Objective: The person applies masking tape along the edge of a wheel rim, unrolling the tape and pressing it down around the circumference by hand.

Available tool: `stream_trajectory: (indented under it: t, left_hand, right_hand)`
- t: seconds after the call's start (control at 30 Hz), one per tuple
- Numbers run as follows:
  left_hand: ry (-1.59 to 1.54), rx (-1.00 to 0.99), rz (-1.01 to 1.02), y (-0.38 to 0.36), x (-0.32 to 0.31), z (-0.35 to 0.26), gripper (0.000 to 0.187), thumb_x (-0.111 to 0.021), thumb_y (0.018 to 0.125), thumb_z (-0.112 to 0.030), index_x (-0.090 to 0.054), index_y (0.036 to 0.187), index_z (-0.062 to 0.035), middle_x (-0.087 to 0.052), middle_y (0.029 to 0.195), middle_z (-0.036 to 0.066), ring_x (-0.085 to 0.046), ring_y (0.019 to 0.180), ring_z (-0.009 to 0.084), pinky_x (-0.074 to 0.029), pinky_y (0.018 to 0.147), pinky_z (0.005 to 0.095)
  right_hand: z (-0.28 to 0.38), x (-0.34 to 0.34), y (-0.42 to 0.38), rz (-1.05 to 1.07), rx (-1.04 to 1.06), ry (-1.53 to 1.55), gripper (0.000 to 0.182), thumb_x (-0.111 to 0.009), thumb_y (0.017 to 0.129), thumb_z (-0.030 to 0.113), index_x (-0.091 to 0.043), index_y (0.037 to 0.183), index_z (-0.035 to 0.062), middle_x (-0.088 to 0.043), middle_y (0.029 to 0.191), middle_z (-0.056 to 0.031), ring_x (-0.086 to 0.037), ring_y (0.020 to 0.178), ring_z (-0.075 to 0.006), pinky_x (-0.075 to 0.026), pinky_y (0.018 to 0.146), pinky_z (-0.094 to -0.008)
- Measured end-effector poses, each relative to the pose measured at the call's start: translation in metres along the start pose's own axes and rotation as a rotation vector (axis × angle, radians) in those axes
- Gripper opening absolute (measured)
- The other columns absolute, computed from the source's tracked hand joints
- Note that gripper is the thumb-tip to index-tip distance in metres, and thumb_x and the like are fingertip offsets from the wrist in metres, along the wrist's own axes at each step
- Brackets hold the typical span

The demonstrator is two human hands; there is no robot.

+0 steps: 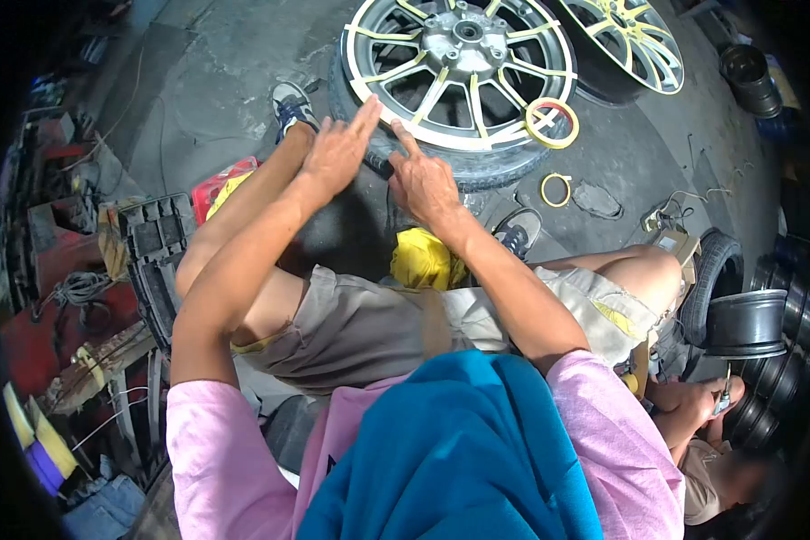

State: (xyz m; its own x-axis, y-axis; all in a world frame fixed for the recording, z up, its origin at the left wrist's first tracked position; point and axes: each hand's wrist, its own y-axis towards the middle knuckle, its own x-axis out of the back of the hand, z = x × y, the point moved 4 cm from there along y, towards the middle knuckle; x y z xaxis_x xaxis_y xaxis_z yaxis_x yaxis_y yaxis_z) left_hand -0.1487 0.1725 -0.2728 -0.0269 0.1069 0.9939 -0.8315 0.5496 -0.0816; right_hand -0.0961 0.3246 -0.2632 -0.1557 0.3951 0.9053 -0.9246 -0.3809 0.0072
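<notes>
A spoked wheel [466,67] rests on a tyre [504,167], with pale yellow tape along its spokes and rim. At the rim's near left edge my left hand [340,151] touches the tape with its fingers stretched out. Beside it, my right hand [420,183] points its index finger at the same rim; its other fingers are curled over a dark handle-like item [378,164], and whether they grip it is unclear. A roll of yellow tape [552,123] lies on the right part of the rim.
A second taped wheel [634,36] leans at upper right. A smaller tape roll [555,190] is on the floor. Yellow cloth [423,258] lies between my legs. Black case [157,243] at left; another person's hand [724,400], a tyre [720,270] and rims [747,324] at right.
</notes>
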Motion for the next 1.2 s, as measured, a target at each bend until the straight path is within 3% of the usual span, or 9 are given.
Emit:
stream_trajectory:
  t: [0.17, 0.37, 0.4, 0.43, 0.53, 0.6, 0.7, 0.9, 1.2]
  left_hand:
    - [0.044, 0.080, 0.037, 0.013, 0.002, 0.030, 0.074, -0.051, 0.091, -0.004, -0.018, 0.158, -0.0084, -0.019, 0.165, 0.008, -0.068, 0.098, 0.0366, -0.049, 0.098, 0.0502]
    - [0.012, 0.178, 0.004, 0.038, -0.008, 0.052, 0.066, -0.051, 0.095, -0.012, -0.023, 0.155, -0.0041, -0.019, 0.164, 0.014, -0.061, 0.115, 0.0385, -0.048, 0.100, 0.0504]
    - [-0.031, 0.279, 0.031, 0.045, -0.010, 0.066, 0.064, -0.050, 0.097, -0.014, -0.024, 0.154, -0.0044, -0.020, 0.164, 0.014, -0.058, 0.120, 0.0395, -0.048, 0.101, 0.0497]
    - [-0.074, 0.380, 0.064, 0.045, -0.006, 0.076, 0.061, -0.049, 0.099, -0.016, -0.025, 0.154, -0.0046, -0.020, 0.164, 0.014, -0.055, 0.124, 0.0404, -0.047, 0.101, 0.0491]
    - [-0.218, 0.412, 0.097, 0.056, 0.031, 0.112, 0.047, -0.051, 0.099, -0.024, -0.049, 0.141, -0.0033, -0.048, 0.145, 0.020, -0.056, 0.123, 0.0398, -0.046, 0.103, 0.0471]
    - [-0.358, 0.342, 0.139, 0.063, 0.040, 0.135, 0.039, -0.058, 0.096, -0.029, -0.066, 0.120, 0.0002, -0.070, 0.110, 0.022, -0.066, 0.107, 0.0352, -0.050, 0.096, 0.0432]
    - [-0.597, 0.448, 0.154, 0.068, 0.038, 0.153, 0.040, -0.063, 0.096, -0.032, -0.067, 0.118, 0.0002, -0.072, 0.105, 0.018, -0.072, 0.091, 0.0284, -0.055, 0.081, 0.0405]
    - [-1.131, 0.732, 0.309, 0.087, -0.009, 0.145, 0.050, -0.067, 0.095, -0.041, -0.065, 0.117, 0.0046, -0.071, 0.105, 0.022, -0.071, 0.088, 0.0273, -0.060, 0.075, 0.0382]
    - [-1.094, 0.798, 0.416, 0.114, -0.031, 0.174, 0.060, -0.066, 0.095, -0.042, -0.057, 0.128, 0.0074, -0.067, 0.113, 0.026, -0.070, 0.099, 0.0330, -0.059, 0.086, 0.0424]
  right_hand:
    - [-0.028, 0.026, -0.033, 0.044, 0.016, -0.058, 0.018, -0.067, 0.079, 0.012, -0.065, 0.094, 0.0023, -0.034, 0.158, -0.0100, -0.072, 0.074, -0.0346, -0.059, 0.070, -0.0440]
    - [-0.036, 0.024, -0.046, -0.098, 0.021, -0.008, 0.015, -0.067, 0.079, 0.017, -0.067, 0.085, 0.0034, -0.041, 0.154, -0.0143, -0.071, 0.071, -0.0337, -0.058, 0.069, -0.0441]
    - [-0.031, 0.035, -0.042, -0.052, 0.045, 0.060, 0.017, -0.066, 0.081, 0.018, -0.068, 0.092, 0.0050, -0.058, 0.136, -0.0174, -0.070, 0.077, -0.0363, -0.057, 0.073, -0.0464]
    - [-0.030, 0.046, -0.037, -0.060, 0.046, 0.065, 0.017, -0.066, 0.081, 0.018, -0.068, 0.092, 0.0050, -0.058, 0.136, -0.0174, -0.070, 0.077, -0.0363, -0.057, 0.073, -0.0464]
    - [-0.056, 0.092, -0.015, -0.059, 0.020, 0.131, 0.020, -0.063, 0.088, 0.021, -0.068, 0.102, 0.0076, -0.071, 0.094, -0.0192, -0.068, 0.087, -0.0395, -0.055, 0.080, -0.0485]
    - [-0.098, 0.135, 0.003, -0.154, 0.024, 0.113, 0.020, -0.063, 0.088, 0.022, -0.068, 0.102, 0.0084, -0.071, 0.098, -0.0183, -0.068, 0.087, -0.0390, -0.054, 0.079, -0.0478]
    - [-0.176, 0.194, 0.031, -0.152, -0.099, -0.056, 0.027, -0.065, 0.087, 0.024, -0.070, 0.106, 0.0067, -0.072, 0.098, -0.0180, -0.070, 0.091, -0.0353, -0.055, 0.081, -0.0436]
    - [-0.308, 0.210, 0.085, -0.230, -0.386, 0.007, 0.035, -0.064, 0.087, 0.031, -0.072, 0.111, 0.0053, -0.073, 0.103, -0.0191, -0.070, 0.097, -0.0330, -0.053, 0.087, -0.0400]
    - [-0.346, 0.165, 0.131, -0.157, -0.398, 0.073, 0.039, -0.064, 0.087, 0.032, -0.071, 0.113, 0.0037, -0.073, 0.106, -0.0198, -0.070, 0.100, -0.0321, -0.052, 0.089, -0.0394]
